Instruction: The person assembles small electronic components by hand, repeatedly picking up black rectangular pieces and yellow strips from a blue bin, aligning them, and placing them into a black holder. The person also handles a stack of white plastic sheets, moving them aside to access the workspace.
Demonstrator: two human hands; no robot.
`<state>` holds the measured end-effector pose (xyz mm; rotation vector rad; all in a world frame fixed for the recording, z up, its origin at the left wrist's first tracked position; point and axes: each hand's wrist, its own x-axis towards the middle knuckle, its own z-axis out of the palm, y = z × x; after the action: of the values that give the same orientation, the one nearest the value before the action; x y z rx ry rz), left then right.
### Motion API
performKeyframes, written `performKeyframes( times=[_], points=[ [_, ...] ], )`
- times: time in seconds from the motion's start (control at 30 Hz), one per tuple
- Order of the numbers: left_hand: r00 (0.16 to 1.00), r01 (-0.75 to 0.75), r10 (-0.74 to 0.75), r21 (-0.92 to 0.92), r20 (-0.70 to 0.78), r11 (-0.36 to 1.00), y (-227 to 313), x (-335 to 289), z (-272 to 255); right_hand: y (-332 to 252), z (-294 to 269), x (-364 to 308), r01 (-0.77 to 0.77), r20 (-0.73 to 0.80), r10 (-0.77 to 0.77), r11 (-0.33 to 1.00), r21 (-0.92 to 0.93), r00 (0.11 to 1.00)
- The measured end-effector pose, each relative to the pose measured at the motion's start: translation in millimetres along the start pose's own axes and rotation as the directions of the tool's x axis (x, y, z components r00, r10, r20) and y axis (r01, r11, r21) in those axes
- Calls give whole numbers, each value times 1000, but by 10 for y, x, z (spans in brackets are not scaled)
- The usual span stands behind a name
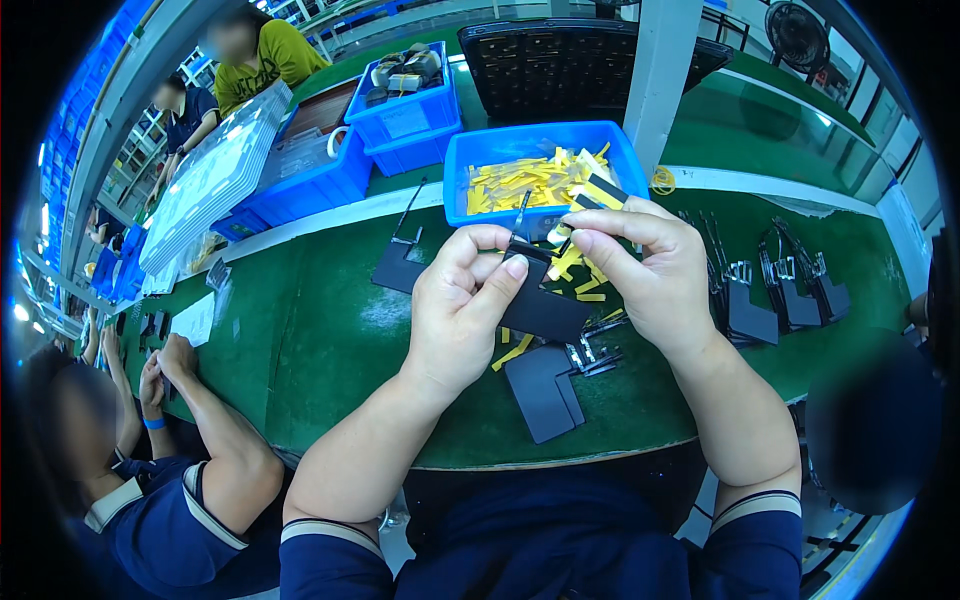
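Above the middle of the bench, my left hand (460, 300) pinches a flat black panel (548, 308) by its upper edge, thumb in front. A thin metal-like stem stands up from the panel near those fingers. My right hand (645, 265) is closed at the panel's upper right, thumb and forefinger pinching a thin black strip (563, 240); its far end is hard to make out. Beside the right fingers is a black and yellow strip (603, 192); whether they hold it I cannot tell. Below lie stacked black panels (540, 392) with thin leads.
A blue bin (462, 150) of yellow strips stands beyond my hands, more strips (590, 285) spilling before it. Similar panels lie left (397, 268) and right (750, 315). Stacked blue crates (405, 120) and a metal post (662, 80) stand behind. A co-worker (215, 480) sits at left.
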<state>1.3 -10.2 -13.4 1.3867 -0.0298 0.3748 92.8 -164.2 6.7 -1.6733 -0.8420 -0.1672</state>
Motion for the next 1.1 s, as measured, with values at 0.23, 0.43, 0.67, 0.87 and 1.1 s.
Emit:
performKeyframes(
  times=[0.23,0.43,0.67,0.87,1.1],
  points=[
    [1000,1,-1,-3,1,1000,-23,3,6,71,58,-30,34,7,-34,999,13,999],
    [999,25,-27,79,22,997,-37,8,-12,29,63,-43,30,10,-29,998,-54,1000],
    [998,24,-23,-13,54,1000,-30,6,-18,92,56,-7,-140,83,124,964,227,989],
    [993,76,-62,-145,102,986,-27,9,0,57,-17,-1,-291,279,170,825,484,945],
    [981,150,-105,-295,162,944,-24,52,-105,57,2,55,-280,345,65,729,625,936]
  ],
)
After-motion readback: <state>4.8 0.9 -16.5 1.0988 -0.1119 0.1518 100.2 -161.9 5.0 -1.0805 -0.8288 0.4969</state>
